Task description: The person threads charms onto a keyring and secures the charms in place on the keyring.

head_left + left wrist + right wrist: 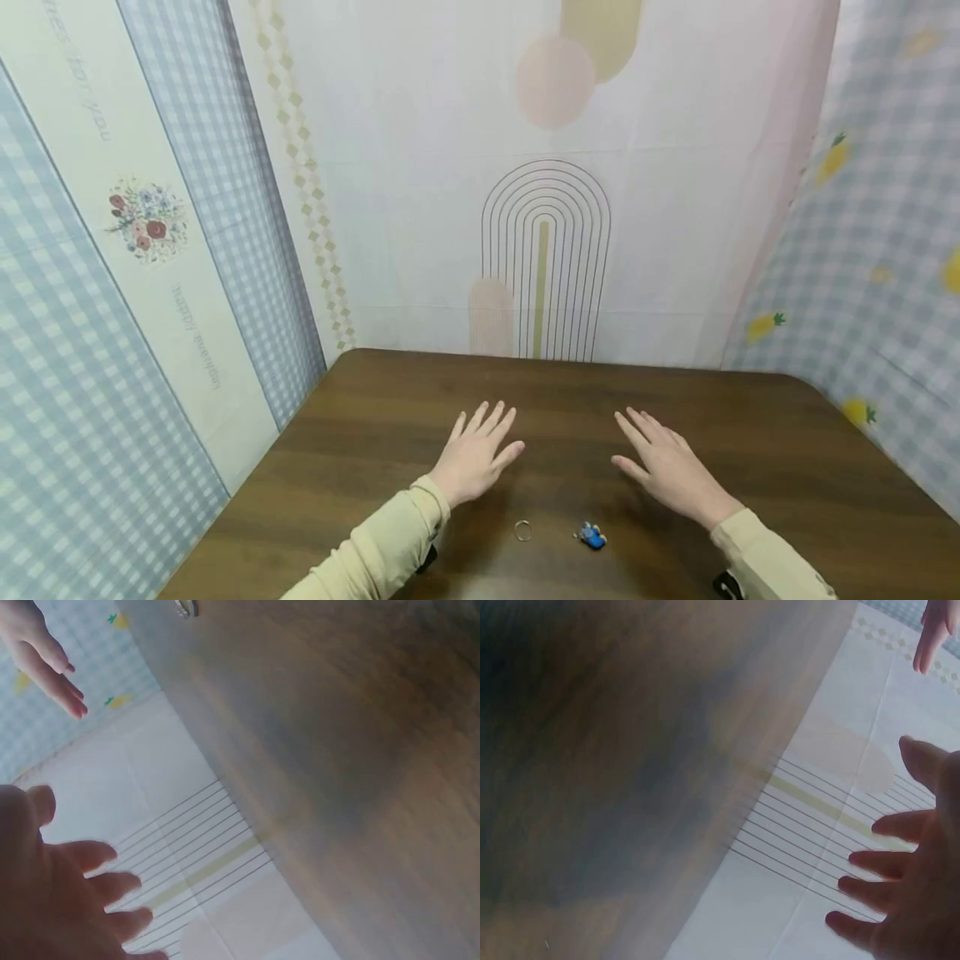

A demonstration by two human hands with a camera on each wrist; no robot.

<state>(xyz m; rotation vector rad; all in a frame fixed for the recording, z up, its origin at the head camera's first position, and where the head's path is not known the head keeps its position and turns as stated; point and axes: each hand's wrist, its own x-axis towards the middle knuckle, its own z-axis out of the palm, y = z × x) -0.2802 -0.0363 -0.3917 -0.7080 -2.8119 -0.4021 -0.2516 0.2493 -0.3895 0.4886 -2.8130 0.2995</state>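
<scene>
Both hands are held out above the brown table with fingers spread, and neither holds anything. My left hand [474,457] is palm down on the left side, its thumb pointing inward. On the right, my right hand [670,467] mirrors it. Between the forearms and nearer the body, a thin metal ring [522,531] lies on the wood. To its right is a small blue figure charm [592,535] with a bit of metal at its left end. In the left wrist view, a small shiny metal piece [186,607] shows at the top edge.
The dark wooden table [420,383] has rounded far corners. Behind it hangs a white cloth [405,208] with printed arches. A blue checked cloth [45,292] drapes the left side, and a checked cloth with pineapples [885,250] the right.
</scene>
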